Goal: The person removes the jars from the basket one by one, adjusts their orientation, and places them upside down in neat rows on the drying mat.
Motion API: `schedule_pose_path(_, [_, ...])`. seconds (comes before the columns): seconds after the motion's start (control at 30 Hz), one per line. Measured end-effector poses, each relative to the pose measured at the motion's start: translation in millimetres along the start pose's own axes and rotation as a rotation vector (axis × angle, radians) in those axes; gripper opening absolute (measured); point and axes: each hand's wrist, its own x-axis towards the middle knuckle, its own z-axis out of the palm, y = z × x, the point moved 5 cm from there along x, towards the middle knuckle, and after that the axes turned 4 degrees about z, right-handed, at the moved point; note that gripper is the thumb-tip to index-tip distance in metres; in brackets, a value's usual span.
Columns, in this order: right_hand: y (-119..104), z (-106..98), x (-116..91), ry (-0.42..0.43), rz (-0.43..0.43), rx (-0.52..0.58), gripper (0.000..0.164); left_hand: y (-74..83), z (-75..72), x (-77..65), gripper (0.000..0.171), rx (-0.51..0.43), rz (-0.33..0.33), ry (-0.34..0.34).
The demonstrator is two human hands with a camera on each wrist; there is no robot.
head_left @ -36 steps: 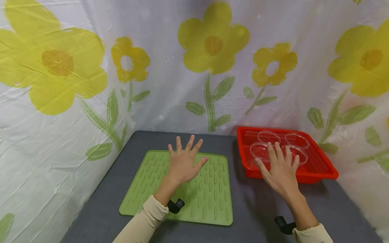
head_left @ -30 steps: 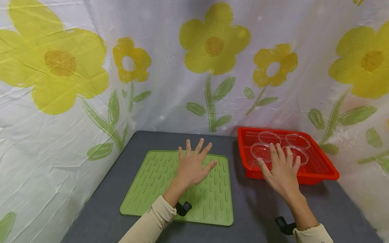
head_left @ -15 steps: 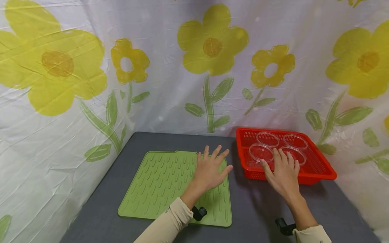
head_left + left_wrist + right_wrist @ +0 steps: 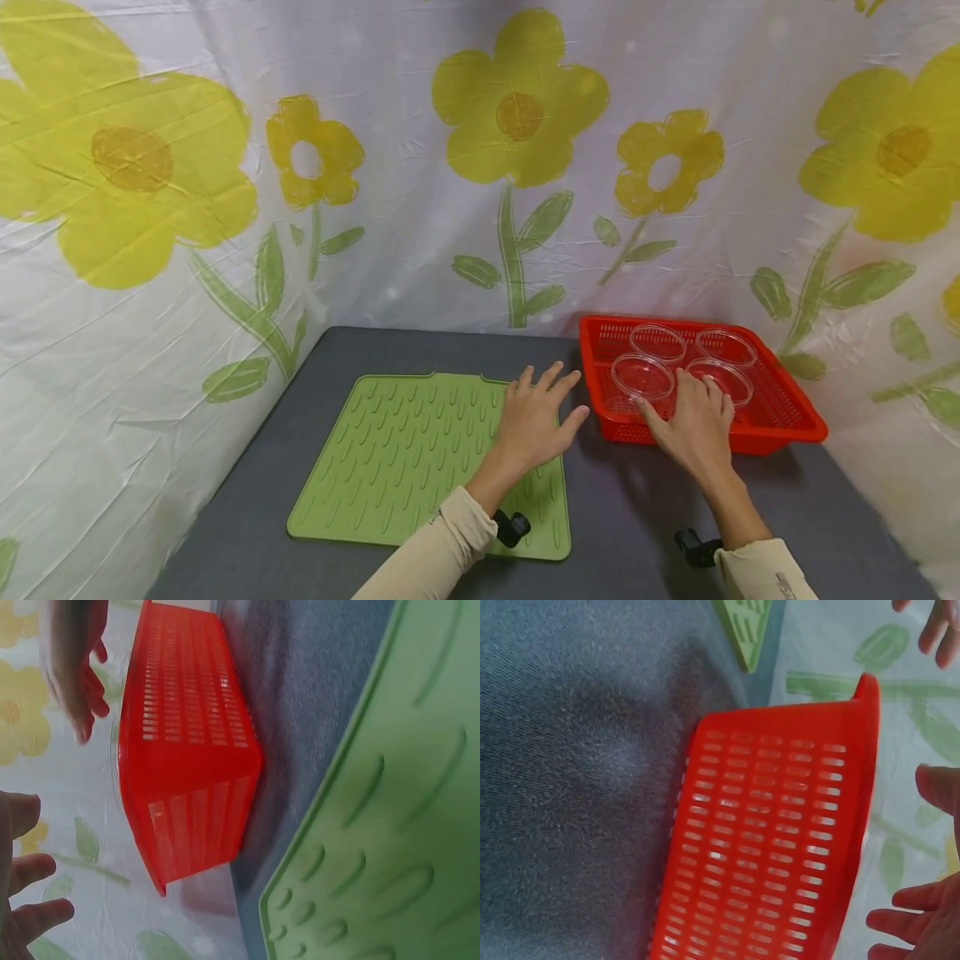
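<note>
My left hand (image 4: 531, 423), fingers spread, hovers above the right part of a green ridged mat (image 4: 420, 458), its fingertips pointing toward the red basket (image 4: 783, 442). Over the basket's near rim hangs my right hand (image 4: 696, 429), with thumb and fingers apart and slightly bent and nothing between them. Several clear round shallow dishes, like petri dishes, sit inside the basket. The front left dish (image 4: 642, 377) lies just beyond my right thumb; the front right dish (image 4: 731, 382) is partly covered by my right fingers. In the right wrist view, my right fingers (image 4: 907, 924) show beside the basket's rim.
A dark grey table (image 4: 247, 517) carries the mat on the left and the basket on the right, with a narrow strip of table between them. A white curtain (image 4: 397, 250) printed with yellow flowers encloses the back and sides. Black cameras (image 4: 513, 528) sit at both wrists.
My left hand has moved right across the mat toward the basket. The right hand stays over the basket's near edge, its fingers now a little more bent. The basket and dishes have not moved.
</note>
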Motion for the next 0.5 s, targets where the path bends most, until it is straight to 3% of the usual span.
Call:
schedule_pose_path(0.33, [7,10,21,-0.019,0.054,0.021,0.095,17.3,8.2,4.0,0.054,-0.015,0.016,-0.004])
schedule_pose_path(0.5, [17,15,28,-0.069,0.089,0.016,0.100,20.2,9.3,4.9,0.054,-0.032,0.018,-0.003])
